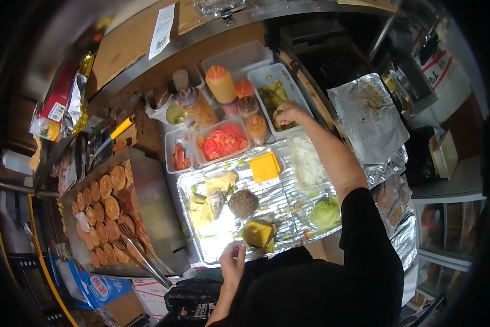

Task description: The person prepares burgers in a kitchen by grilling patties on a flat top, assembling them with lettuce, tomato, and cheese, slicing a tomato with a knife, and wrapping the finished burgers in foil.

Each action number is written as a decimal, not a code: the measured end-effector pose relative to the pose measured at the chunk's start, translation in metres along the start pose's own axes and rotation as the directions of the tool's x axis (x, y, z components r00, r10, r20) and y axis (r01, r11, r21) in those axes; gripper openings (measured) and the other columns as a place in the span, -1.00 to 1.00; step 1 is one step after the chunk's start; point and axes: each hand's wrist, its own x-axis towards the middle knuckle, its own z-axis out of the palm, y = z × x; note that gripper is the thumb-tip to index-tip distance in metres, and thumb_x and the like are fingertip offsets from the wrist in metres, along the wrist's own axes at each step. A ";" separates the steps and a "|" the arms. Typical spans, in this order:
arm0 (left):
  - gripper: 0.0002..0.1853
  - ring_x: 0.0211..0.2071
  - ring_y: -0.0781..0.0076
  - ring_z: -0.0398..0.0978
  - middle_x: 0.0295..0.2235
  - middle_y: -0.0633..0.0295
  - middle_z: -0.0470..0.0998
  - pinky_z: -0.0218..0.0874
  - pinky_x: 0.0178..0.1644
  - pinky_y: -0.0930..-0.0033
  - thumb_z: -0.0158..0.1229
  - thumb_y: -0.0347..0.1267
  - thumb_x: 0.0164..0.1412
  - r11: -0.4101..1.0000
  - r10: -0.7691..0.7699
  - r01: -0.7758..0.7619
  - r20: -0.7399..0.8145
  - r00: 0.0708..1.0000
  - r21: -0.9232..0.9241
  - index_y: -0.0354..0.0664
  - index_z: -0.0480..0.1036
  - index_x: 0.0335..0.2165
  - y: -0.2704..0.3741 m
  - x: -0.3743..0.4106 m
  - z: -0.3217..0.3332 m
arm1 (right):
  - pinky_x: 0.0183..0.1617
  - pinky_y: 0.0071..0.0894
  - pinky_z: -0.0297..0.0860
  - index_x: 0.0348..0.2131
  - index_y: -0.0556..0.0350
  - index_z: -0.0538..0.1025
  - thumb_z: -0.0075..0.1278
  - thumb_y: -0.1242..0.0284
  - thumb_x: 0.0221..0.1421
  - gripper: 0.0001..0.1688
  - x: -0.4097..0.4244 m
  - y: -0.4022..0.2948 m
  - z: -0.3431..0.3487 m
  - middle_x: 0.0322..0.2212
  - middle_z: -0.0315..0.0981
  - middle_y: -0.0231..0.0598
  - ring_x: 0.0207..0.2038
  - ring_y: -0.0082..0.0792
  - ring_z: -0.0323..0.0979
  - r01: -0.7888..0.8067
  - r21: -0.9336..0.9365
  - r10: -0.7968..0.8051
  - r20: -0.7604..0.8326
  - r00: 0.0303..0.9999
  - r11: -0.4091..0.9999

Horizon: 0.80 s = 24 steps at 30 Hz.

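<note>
My right hand [288, 113] reaches into a clear plastic tub of pickle slices [273, 93], its fingertips closed on pickles. My left hand [233, 256] rests at the near edge of the foil-lined tray [212, 255], beside a burger topped with a cheese slice [258, 234]; its fingers are loosely curled, and whether they hold anything cannot be told. Further in on the tray lie a dark round patty or bun [243, 203], a stack of orange cheese slices [264, 166], crumpled yellow paper wrappers [206, 206] and a lettuce head [326, 214]. A tub of sliced onion [307, 163] stands at the right.
Left of the tray, a metal pan holds many browned patties [112, 207] with metal tongs [140, 259] on them. Behind stand sauce bottles [221, 83] and a tub of sliced tomatoes [224, 141]. A griddle [331, 61] and a foil-covered tray [369, 118] are at right.
</note>
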 end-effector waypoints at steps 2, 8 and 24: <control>-0.87 -0.53 0.64 0.37 -0.52 0.29 0.46 0.20 -0.49 0.57 0.14 -0.48 0.17 0.999 -0.031 0.031 -0.009 0.999 -0.009 -0.32 0.46 -0.29 -0.009 0.002 -0.002 | -0.50 -0.56 0.36 -0.32 0.21 0.51 0.10 0.47 -0.16 -0.70 0.001 0.002 0.000 -0.59 0.50 -0.29 -0.57 -0.54 0.44 0.020 0.023 -0.020 -0.013 1.000 1.000; -0.85 -0.50 0.61 0.40 -0.50 0.27 0.49 0.24 -0.46 0.53 0.13 -0.45 0.18 0.998 -0.065 0.065 -0.015 0.998 -0.014 -0.29 0.46 -0.26 -0.007 0.001 -0.009 | -0.27 -0.18 0.44 -0.35 0.26 0.55 0.04 0.51 -0.23 -0.68 0.011 -0.002 0.021 -0.38 0.54 0.05 -0.29 -0.06 0.53 0.032 -0.692 -0.087 -0.044 0.995 0.721; -0.83 -0.56 0.62 0.36 -0.53 0.26 0.46 0.23 -0.46 0.54 0.14 -0.43 0.19 1.000 -0.029 0.028 -0.048 0.998 -0.008 -0.31 0.46 -0.26 -0.011 -0.014 -0.008 | 0.05 -0.12 0.32 -0.13 0.27 0.50 -0.21 0.45 0.03 -0.56 0.051 0.036 0.037 -0.04 0.37 0.09 0.03 -0.02 0.36 -0.042 -0.717 0.024 -0.035 0.999 0.695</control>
